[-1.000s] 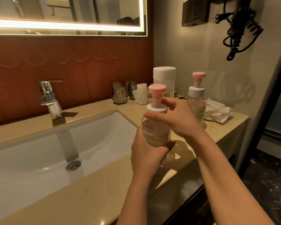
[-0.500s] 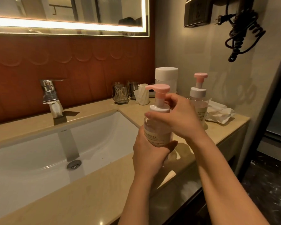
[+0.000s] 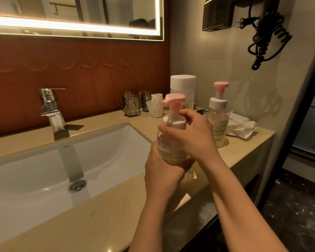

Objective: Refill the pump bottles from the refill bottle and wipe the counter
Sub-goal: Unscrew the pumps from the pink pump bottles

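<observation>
Change: the pump head (image 3: 173, 99) has turned; its spout now points left, toward the sink (image 3: 105, 140).
Left hand (image 3: 162, 171): wrapped round the pump bottle (image 3: 171, 150) near its base, steadying it just right of the sink, above the desk (image 3: 98, 215).
Right hand (image 3: 191, 135): fingers curled on the bottle's white collar, likely to twist it.
Materials: smooth clear plastic, pale liquid, pink pump.
Waiting: second pump bottle (image 3: 219, 122) and refill bottle (image 3: 183, 88), farther right of the sink.

2 pump bottles (image 3: 169, 151) (image 3: 219, 124), 2 glasses (image 3: 132, 106) (image 3: 146, 100)
</observation>
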`<state>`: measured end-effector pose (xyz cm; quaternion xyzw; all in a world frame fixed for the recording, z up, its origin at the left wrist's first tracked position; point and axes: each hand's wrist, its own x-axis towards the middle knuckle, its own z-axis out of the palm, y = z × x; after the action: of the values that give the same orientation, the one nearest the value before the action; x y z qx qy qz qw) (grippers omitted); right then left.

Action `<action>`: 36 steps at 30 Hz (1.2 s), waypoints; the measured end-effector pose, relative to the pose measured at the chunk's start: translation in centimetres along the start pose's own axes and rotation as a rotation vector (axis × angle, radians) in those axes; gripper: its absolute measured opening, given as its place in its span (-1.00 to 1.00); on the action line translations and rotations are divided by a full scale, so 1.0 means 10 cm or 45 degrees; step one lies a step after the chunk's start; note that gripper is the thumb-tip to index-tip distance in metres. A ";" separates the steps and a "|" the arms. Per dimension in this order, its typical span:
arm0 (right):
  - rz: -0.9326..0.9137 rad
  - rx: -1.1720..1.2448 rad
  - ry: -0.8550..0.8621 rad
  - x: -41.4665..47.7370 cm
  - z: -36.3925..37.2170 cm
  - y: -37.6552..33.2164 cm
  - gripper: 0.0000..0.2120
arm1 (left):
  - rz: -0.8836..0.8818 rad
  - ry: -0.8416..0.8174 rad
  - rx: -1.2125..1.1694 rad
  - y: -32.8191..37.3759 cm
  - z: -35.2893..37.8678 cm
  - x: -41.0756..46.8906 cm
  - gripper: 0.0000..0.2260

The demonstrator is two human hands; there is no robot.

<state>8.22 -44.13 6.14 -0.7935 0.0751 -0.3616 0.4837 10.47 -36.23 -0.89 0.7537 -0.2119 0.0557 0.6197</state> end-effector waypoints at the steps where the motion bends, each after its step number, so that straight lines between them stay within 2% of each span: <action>1: 0.003 0.050 -0.072 0.00 -0.03 -0.01 -0.61 | 0.004 0.003 0.009 0.00 0.00 0.00 -0.40; 4: -0.001 0.148 -0.282 0.02 -0.10 -0.01 -0.69 | 0.003 0.001 0.030 0.01 0.02 0.01 -0.40; 6: 0.016 0.159 -0.367 0.03 -0.08 -0.03 -0.65 | 0.011 0.011 0.045 0.01 0.02 0.01 -0.41; 9: 0.014 -0.085 -0.206 0.03 0.01 -0.02 -0.41 | 0.001 0.010 0.041 0.01 0.02 0.01 -0.44; 11: -0.025 -0.156 -0.029 0.02 0.04 -0.03 -0.39 | -0.018 0.020 0.041 0.00 0.01 0.02 -0.45; 13: -0.018 -0.064 0.026 0.00 0.02 -0.01 -0.43 | -0.015 0.014 0.036 -0.01 0.01 0.01 -0.43; 18: 0.026 0.316 -0.195 0.02 -0.13 0.08 -0.59 | 0.028 -0.013 0.014 -0.04 0.01 0.00 -0.36; 23: 0.088 0.367 -0.386 0.05 -0.12 0.07 -0.61 | -0.001 -0.011 0.012 -0.04 0.01 0.01 -0.39; 26: 0.095 0.182 -0.258 0.02 -0.02 0.06 -0.38 | -0.005 0.012 0.005 -0.03 0.02 0.02 -0.44; 28: 0.047 0.017 -0.074 -0.03 0.05 0.05 -0.38 | -0.020 0.013 0.007 -0.03 0.03 0.03 -0.47; 31: 0.001 -0.002 0.141 -0.07 0.09 0.04 -0.40 | -0.020 0.005 0.018 -0.04 0.02 0.03 -0.47; 36: 0.117 0.231 -0.026 -0.04 -0.04 0.06 -0.48 | 0.002 -0.021 -0.037 -0.05 -0.01 0.01 -0.38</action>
<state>7.78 -44.60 5.53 -0.7457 0.0732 -0.3364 0.5704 10.74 -36.12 -1.32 0.7449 -0.2186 0.0470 0.6286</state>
